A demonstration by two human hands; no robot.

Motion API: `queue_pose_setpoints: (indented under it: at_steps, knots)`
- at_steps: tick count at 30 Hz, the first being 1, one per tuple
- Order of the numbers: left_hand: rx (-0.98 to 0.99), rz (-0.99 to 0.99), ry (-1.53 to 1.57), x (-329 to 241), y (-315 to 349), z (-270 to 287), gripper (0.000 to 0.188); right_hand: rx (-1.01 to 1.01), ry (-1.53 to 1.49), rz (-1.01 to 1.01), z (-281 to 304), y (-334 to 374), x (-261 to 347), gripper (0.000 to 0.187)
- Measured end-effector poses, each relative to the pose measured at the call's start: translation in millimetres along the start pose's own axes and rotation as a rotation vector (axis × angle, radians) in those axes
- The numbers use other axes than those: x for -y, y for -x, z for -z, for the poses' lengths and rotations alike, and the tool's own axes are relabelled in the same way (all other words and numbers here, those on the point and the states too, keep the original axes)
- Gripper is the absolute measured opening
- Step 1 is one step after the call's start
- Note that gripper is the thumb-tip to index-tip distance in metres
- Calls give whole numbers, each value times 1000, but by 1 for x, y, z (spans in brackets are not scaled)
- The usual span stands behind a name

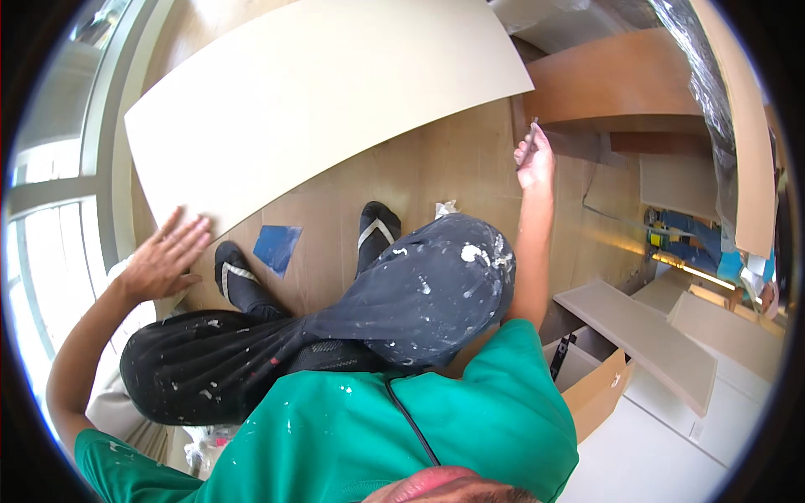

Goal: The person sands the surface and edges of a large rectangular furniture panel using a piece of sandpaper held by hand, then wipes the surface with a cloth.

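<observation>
A large cream-white panel [327, 92] lies in front of me, its near edge running from lower left up to the right. At the panel's near left corner, my left hand [172, 256] rests with its fingers stretched and spread, the fingertips on the surface. My right hand [535, 158] is raised beyond my knee, off the panel's right end. Its fingers are closed around a slim dark grey stick-like tool [527, 147] pointing up and away; I cannot make out its exact kind. Both my feet are on the floor below the panel's near edge.
On the wood floor [453, 159] lie a blue square sheet [277, 249] and a crumpled white scrap [445, 208]. Brown wooden furniture [620, 80] stands at the far right. Loose boards [641, 339] and a drawer [597, 394] crowd my right side. Window frames [101, 151] line the left.
</observation>
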State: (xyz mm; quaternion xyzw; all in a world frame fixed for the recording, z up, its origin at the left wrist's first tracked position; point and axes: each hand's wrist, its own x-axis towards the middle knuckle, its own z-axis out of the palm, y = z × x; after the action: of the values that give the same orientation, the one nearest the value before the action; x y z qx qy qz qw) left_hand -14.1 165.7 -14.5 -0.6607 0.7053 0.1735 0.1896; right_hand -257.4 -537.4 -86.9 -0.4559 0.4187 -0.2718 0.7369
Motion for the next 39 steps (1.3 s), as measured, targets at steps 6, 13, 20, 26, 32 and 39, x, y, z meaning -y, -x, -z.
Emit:
queue_pose_setpoints:
  at_steps: [6,13,20,26,32,39]
  knots:
    - [-189,595,239,33,103,-66,92,120,-14,-70,-37,25,16,28]
    - [-438,1012,1849,12,28,-23,91,114,254,106,-46,45,21,40]
    - [-660,1142,1989,12,-12,-45,51,74,573,451,-63,28,13,39]
    - [-633,1155,1949,11,-30,-15,65,-108,1100,1075,-56,-9,26,27]
    - [-592,1113,1923,8,-31,0,67,-150,1373,1344,-64,-24,31,32]
    - [-657,1177,1874,-1,-35,15,67,-84,1546,1407,-55,-39,13,38]
